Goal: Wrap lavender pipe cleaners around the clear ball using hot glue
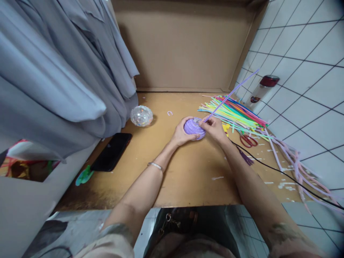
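My left hand (pixel 180 133) is wrapped around the left side of a ball coiled in purple pipe cleaner (pixel 194 130), above the middle of the table. A small patch at its top looks greyish and uncoiled. My right hand (pixel 215 128) pinches a long purple pipe cleaner (pixel 232 92) against the upper right of the ball. The strand's free end sticks out up and to the right. To the left on the table rests a clear, glittery ball (pixel 141 116). Part of a yellow tool, maybe a glue gun (pixel 226 128), shows beside my right wrist.
A heap of coloured pipe cleaners (pixel 236 111) lies at the right, with red-handled scissors (pixel 248 141) before it. A black cable (pixel 271 167) crosses the right side. A jar (pixel 259 91) stands by the tiles. At left are a phone (pixel 111 152) and a grey curtain (pixel 67 71).
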`<act>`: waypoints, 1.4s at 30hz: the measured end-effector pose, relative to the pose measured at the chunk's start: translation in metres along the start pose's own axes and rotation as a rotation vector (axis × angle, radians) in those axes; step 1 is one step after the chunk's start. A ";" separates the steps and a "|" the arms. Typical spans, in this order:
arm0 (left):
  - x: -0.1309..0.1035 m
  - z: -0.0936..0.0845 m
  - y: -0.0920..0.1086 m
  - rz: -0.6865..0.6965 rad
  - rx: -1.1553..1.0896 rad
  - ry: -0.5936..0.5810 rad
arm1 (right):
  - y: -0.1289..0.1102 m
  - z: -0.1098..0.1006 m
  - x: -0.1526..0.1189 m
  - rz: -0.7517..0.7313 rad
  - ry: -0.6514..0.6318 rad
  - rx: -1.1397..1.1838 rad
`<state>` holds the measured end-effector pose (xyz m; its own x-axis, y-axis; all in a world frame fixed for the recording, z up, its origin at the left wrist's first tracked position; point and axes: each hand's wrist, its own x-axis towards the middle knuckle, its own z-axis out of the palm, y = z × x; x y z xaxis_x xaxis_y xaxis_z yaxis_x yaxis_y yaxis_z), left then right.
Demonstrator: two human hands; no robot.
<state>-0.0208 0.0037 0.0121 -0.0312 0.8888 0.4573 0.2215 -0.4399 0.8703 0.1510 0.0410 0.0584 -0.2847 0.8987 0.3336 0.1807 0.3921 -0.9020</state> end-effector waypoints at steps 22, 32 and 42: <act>0.007 0.000 -0.015 -0.035 -0.315 0.032 | -0.006 -0.002 -0.005 -0.048 -0.138 -0.106; 0.004 -0.001 -0.009 -0.029 -0.279 0.043 | -0.006 -0.003 -0.004 -0.045 -0.168 -0.122; 0.005 0.007 -0.010 -0.068 -0.332 0.165 | -0.006 -0.001 -0.006 -0.031 -0.173 -0.147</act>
<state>-0.0158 0.0135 0.0048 -0.1972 0.8967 0.3962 -0.1133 -0.4222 0.8994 0.1525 0.0338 0.0620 -0.4475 0.8436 0.2970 0.3008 0.4547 -0.8383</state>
